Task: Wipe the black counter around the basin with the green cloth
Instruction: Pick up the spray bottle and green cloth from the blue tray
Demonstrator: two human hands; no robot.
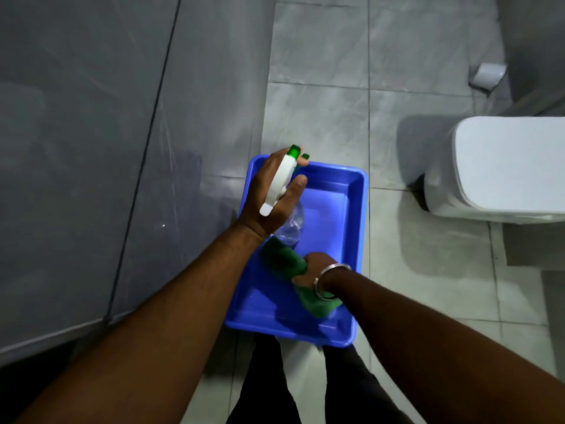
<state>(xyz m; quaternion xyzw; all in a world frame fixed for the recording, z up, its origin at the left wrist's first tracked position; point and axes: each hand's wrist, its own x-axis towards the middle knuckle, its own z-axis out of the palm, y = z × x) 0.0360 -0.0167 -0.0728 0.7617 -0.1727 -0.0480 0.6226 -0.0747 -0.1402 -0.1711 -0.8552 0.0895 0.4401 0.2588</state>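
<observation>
A blue plastic tub (351, 191) sits on the grey tiled floor below me. My left hand (269, 191) grips a clear spray bottle (290, 223) by its white and green trigger head, over the tub's far left corner. My right hand (315, 267), with a metal bangle on the wrist, is closed on the green cloth (282, 258) inside the tub; the cloth sticks out on both sides of the fist. No black counter or basin is in view.
A grey wall or panel (107, 148) fills the left side. A white toilet (501, 169) stands at the right, with a toilet paper roll (487, 75) on the wall beyond it. My dark-trousered legs (269, 387) show below the tub.
</observation>
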